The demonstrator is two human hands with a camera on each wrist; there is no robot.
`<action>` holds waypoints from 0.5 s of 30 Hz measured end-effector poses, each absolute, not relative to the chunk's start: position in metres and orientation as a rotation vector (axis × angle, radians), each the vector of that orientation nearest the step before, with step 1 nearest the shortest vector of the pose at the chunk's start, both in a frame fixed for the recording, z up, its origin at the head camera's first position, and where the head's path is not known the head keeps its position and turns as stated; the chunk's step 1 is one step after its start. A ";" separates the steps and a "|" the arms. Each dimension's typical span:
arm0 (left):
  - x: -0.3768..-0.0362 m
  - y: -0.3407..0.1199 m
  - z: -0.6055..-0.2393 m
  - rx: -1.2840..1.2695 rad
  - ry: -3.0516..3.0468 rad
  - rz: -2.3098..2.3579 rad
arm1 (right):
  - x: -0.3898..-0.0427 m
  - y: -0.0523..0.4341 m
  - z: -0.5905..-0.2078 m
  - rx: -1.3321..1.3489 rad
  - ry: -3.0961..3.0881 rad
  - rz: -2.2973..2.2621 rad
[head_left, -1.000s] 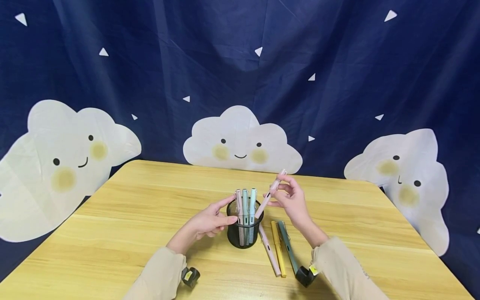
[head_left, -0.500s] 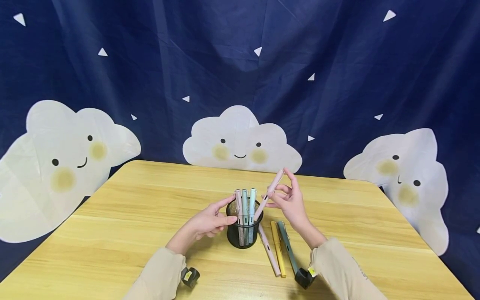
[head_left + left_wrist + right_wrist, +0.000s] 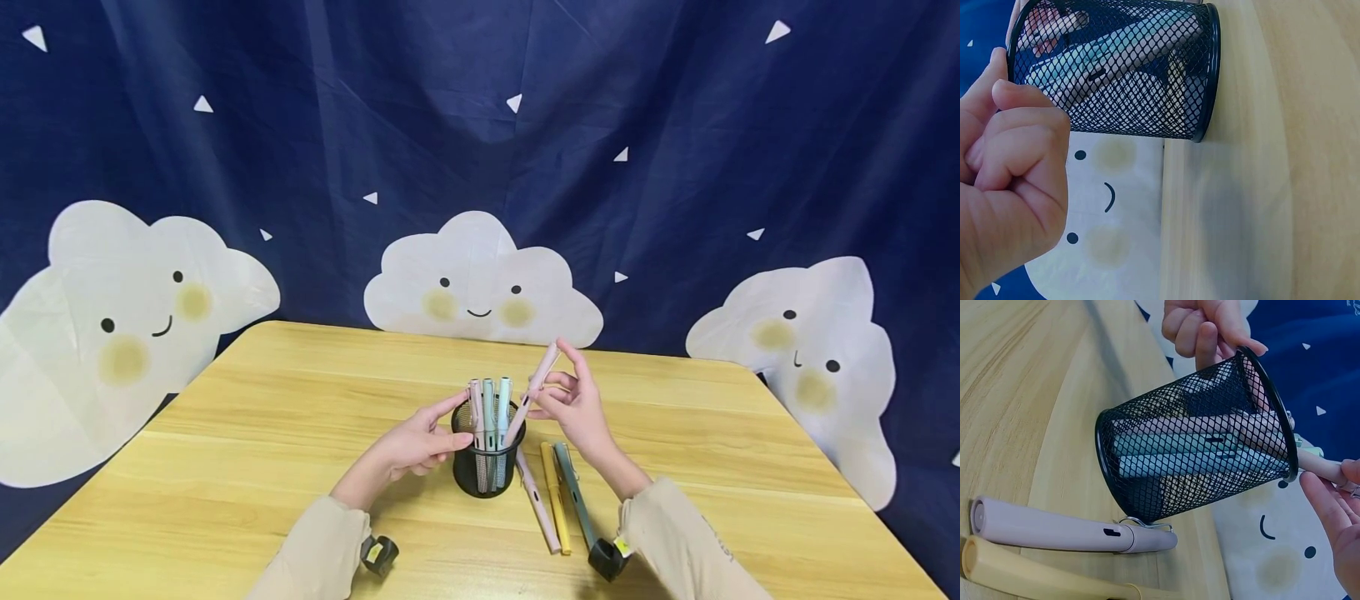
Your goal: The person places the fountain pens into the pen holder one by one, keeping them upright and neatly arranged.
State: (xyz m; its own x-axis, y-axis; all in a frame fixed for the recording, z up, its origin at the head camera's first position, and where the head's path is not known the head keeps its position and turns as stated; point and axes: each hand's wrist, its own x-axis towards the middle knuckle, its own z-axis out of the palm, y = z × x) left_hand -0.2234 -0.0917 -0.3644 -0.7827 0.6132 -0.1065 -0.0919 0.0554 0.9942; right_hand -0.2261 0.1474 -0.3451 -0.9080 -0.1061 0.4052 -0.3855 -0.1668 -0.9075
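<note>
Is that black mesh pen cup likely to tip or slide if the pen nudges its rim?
The mesh cup looks light: thin open wire. Tall pens stick above its rim, so it may be top-heavy. The left hand steadies its side while the right hand lowers a pink pen; unheld, it might slide.

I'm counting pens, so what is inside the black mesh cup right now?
In the mesh cup, three capped pens stand upright: pink, green, light blue. The right hand is lowering a fourth pink pen, tip already inside. The cup's bottom is hidden.
</note>
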 end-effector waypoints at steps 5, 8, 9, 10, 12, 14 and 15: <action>-0.223 -0.092 -0.364 0.522 1.827 1.778 | -0.226 0.148 -0.346 0.607 -1.903 2.183; -0.224 -0.092 -0.364 0.531 1.825 1.782 | -0.227 0.148 -0.346 0.617 -1.909 2.177; -0.223 -0.092 -0.364 0.533 1.823 1.783 | -0.227 0.148 -0.346 0.621 -1.910 2.174; -0.223 -0.092 -0.364 0.534 1.822 1.784 | -0.227 0.148 -0.346 0.625 -1.909 2.172; -0.223 -0.092 -0.364 0.530 1.821 1.787 | -0.227 0.147 -0.347 0.633 -1.908 2.167; -0.223 -0.092 -0.364 0.522 1.819 1.787 | -0.227 0.147 -0.347 0.639 -1.907 2.157; -0.223 -0.092 -0.364 0.519 1.818 1.788 | -0.227 0.147 -0.347 0.643 -1.906 2.151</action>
